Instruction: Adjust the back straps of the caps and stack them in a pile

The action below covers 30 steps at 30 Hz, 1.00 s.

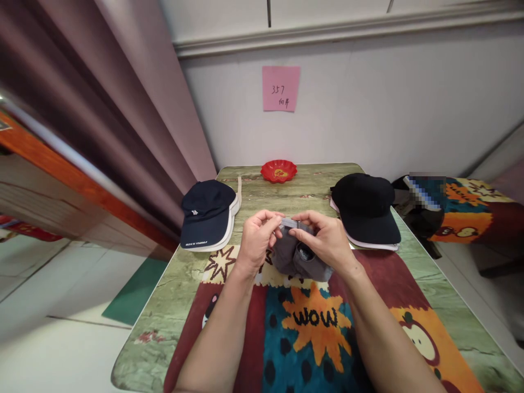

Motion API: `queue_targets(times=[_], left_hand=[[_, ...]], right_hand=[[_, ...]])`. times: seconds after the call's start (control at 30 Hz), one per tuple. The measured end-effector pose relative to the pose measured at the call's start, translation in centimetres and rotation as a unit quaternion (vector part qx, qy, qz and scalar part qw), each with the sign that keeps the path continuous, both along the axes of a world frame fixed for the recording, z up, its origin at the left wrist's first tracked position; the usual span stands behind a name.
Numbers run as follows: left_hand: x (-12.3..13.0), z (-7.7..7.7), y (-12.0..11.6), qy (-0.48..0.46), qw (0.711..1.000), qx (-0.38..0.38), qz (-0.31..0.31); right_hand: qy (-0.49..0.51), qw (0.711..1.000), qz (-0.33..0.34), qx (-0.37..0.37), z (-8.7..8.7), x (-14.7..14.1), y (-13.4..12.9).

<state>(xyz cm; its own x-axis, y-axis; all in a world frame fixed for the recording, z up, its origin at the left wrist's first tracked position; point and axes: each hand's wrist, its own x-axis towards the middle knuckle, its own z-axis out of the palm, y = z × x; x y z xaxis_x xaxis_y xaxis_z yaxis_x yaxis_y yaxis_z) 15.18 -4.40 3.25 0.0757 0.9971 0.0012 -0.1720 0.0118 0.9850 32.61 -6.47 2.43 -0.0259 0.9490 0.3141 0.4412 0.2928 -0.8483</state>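
Observation:
Over the middle of the table, a grey cap point(285, 258) hangs from both my hands, its adjusting strap point(290, 222) uppermost. My left hand point(261, 233) pinches one end of that strap between thumb and fingers. On the other side, my right hand point(321, 236) grips the strap near a small dark part that may be a buckle. Much of the cap's far side is hidden behind my fingers. To the left sits a navy cap point(210, 199) stacked on a white one point(226, 233). A black cap point(364, 199) rests on a pale cap at the right.
A red scalloped dish point(279, 171) stands at the table's back edge, below a pink note point(280, 89) on the wall. The patterned mat point(282, 338) covers the front of the green table point(143, 327). A curtain point(164, 98) hangs at the left.

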Motion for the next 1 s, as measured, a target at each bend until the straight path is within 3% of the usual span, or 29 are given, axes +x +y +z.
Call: queue_targets(times=[0.23,0.5,0.77,0.9,1.0], left_hand=[[-0.1,0.5,-0.1,-0.007,1.0,-0.002,0.01],[0.3,0.0,-0.1,-0.016,0.998,-0.039,-0.054],[0.5,0.3,-0.6,0.02,0.986,-0.053,-0.157],[0.5,-0.2,-0.4,0.006,0.989,-0.051,-0.14],[0.5,-0.5,-0.2,-0.011,0.99,-0.057,-0.125]], right_hand=[[0.041,0.998,0.04,-0.035,-0.3,0.0,0.1],[0.146,0.977,0.125,-0.094,0.2,0.0,0.0],[0.412,0.88,0.125,-0.2,-0.1,0.0,0.5],[0.475,0.833,0.156,-0.239,-0.2,0.0,1.0],[0.486,0.823,0.161,-0.246,-0.5,-0.2,1.1]])
